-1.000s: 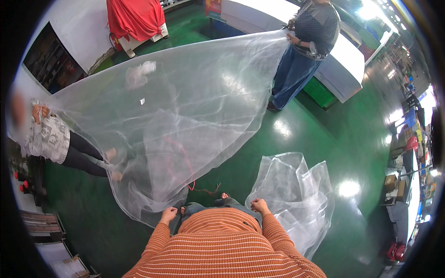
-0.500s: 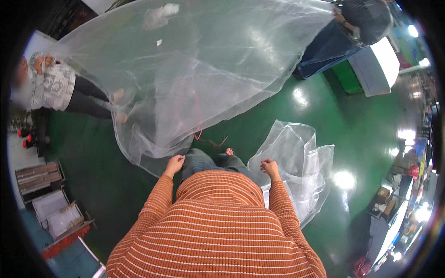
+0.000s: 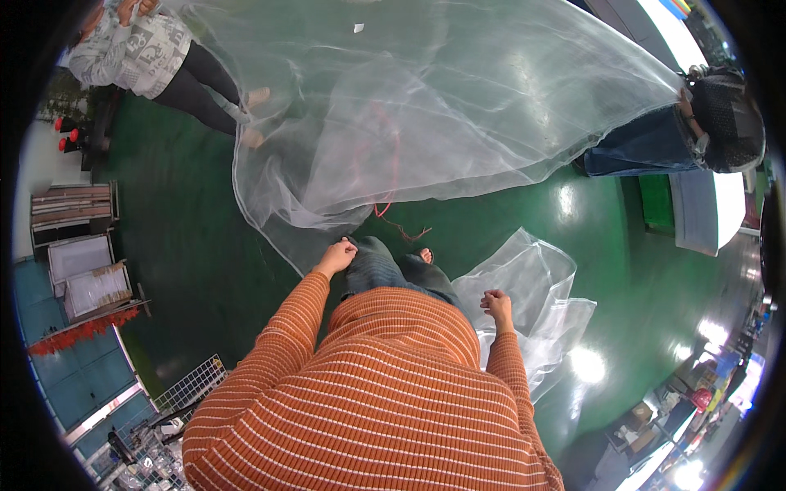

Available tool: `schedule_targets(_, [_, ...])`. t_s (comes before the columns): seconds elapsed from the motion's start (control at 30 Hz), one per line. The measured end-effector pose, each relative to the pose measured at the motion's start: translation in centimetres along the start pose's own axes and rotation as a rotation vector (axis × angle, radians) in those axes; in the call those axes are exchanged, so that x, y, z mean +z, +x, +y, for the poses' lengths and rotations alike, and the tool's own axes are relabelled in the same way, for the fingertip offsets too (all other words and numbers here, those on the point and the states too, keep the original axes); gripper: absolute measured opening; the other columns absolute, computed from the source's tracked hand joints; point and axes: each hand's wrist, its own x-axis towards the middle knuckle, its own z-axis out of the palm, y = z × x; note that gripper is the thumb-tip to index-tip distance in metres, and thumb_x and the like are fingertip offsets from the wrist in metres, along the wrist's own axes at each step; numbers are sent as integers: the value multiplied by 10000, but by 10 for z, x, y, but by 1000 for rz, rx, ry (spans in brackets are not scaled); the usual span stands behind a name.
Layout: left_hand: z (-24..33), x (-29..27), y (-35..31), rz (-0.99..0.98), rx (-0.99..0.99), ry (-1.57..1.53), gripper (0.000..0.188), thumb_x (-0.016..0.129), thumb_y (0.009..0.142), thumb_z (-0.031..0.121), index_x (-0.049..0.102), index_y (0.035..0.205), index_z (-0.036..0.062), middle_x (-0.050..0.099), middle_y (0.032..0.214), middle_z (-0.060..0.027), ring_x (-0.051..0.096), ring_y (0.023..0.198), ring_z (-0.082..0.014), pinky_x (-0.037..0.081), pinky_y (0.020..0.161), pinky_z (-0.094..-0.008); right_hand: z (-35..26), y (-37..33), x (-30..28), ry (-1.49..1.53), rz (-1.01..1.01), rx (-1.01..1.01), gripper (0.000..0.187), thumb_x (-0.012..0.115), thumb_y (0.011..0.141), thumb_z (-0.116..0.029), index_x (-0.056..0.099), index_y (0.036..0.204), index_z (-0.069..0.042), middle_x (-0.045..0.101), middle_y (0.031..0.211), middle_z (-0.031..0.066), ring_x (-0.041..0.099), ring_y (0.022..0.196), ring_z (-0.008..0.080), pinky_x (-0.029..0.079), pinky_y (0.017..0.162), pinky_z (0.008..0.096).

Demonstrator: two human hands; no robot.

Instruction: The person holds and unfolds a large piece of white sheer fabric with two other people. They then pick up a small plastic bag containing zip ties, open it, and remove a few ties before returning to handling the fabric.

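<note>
A large sheet of sheer white netting (image 3: 458, 106) stretches across the far side, its near end sagging towards my legs. My left hand (image 3: 336, 256) is closed at the netting's near edge, beside my left thigh, and appears to pinch it. To my right, a second spread of sheer netting (image 3: 540, 278) lies in loose folds; whether it joins the large sheet is hidden. My right hand (image 3: 497, 309), fingers curled, is in front of these folds; what it grips cannot be made out. At the far right, a person's hand (image 3: 690, 114) is at the large sheet's corner.
One person in a printed top (image 3: 151, 53) stands far left by the sheet; another in denim (image 3: 643, 143) is far right. A red cord (image 3: 383, 210) shows near my feet on the green floor (image 3: 188, 221). Racks (image 3: 72, 209) stand left, a white box (image 3: 706, 209) right.
My view has turned, so the netting and both people appear farther right. My left hand has risen and moved forward along my thigh. My right hand stays bent near the folds.
</note>
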Motion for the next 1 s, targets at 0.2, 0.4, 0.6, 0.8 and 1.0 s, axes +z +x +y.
schedule_targets(0.2, [-17, 1, -1, 21, 2, 12, 208, 554, 781, 213, 649, 911, 81, 647, 901, -122, 606, 882, -268, 460, 794, -353, -31, 10, 1, -13, -10, -51, 161, 535, 822, -158, 584, 931, -50, 634, 740, 66, 614, 608, 140, 463, 484, 252])
schedule_targets(0.4, [-29, 4, 14, -45, -34, -36, 230, 557, 790, 244, 644, 926, 81, 642, 922, -129, 606, 893, -267, 460, 789, -346, -44, 12, 5, -51, -30, -49, 158, 544, 806, -156, 595, 901, -41, 641, 743, 63, 617, 610, 141, 470, 491, 260])
schedule_targets(0.6, [-23, -6, 61, -114, 24, 109, 232, 562, 784, 244, 640, 946, 98, 647, 910, -122, 612, 884, -267, 470, 775, -345, -37, 64, -18, -19, 138, -26, 151, 546, 801, -147, 606, 876, -30, 644, 718, 71, 619, 594, 133, 478, 488, 261])
schedule_targets(0.8, [19, 32, 180, 42, 97, 88, 195, 540, 807, 188, 634, 914, 54, 640, 826, -147, 619, 787, -278, 473, 716, -359, 13, 274, -107, -90, 208, -11, 157, 564, 802, -150, 621, 886, -31, 644, 714, 77, 617, 594, 140, 485, 483, 280])
schedule_targets(1.0, [110, 192, 425, 93, 384, 174, 205, 526, 821, 173, 609, 941, 30, 626, 906, -152, 601, 826, -297, 467, 725, -362, 31, 594, -192, -164, 348, -153, 189, 545, 780, -183, 635, 867, -42, 630, 696, 59, 600, 598, 177, 487, 533, 326])
